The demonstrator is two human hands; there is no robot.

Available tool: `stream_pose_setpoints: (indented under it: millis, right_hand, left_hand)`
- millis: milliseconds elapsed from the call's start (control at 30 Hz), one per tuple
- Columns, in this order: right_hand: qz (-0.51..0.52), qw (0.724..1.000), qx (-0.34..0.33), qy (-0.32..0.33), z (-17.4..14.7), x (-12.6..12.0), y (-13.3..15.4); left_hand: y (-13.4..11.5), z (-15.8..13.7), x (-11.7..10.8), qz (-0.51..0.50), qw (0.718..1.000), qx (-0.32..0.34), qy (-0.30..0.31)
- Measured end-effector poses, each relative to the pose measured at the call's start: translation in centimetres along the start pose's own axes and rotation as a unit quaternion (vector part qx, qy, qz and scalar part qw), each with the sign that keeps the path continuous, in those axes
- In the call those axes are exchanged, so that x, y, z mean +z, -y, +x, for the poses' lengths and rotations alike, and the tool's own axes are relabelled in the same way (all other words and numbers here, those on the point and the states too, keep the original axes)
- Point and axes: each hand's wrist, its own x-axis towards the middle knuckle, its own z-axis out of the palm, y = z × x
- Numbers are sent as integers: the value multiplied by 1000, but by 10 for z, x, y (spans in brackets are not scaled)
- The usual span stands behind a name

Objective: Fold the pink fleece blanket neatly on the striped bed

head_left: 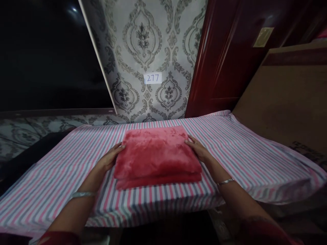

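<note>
A red plush blanket (155, 154), folded into a thick rectangle, lies on the striped cloth near the table's front edge. Its folded layers show along the near side. My left hand (112, 156) grips the blanket's left edge, thumb on top and fingers along the side. At the right edge my right hand (198, 148) holds it the same way, with its thumb on the upper surface. Parts of the fingers on both hands are hidden by the plush or by the hands themselves.
A pink, grey and white striped cloth (245, 149) covers the table and hangs over its front. Behind it are patterned wallpaper with a paper label (153, 78) reading 277, a dark television (51, 58) and a dark red door (224, 51). A large cardboard box (288, 95) stands at right.
</note>
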Motion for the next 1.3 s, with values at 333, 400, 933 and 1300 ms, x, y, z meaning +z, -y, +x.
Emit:
stream_pose_setpoints:
  millis: [333, 400, 933, 1300]
  right_hand:
    - [-86, 993, -78, 7, -60, -8, -17]
    - [-78, 994, -74, 7, -61, -10, -19]
    - [-245, 959, -141, -21, -50, -19, -27]
    - [-630, 739, -237, 27, -8, 99, 8]
  left_hand:
    - [31, -59, 3, 72, 993, 90, -38]
    - [35, -60, 1, 70, 992, 90, -57]
    - [25, -44, 5, 428, 851, 265, -147]
    - [-11, 31, 100, 715, 666, 208, -51]
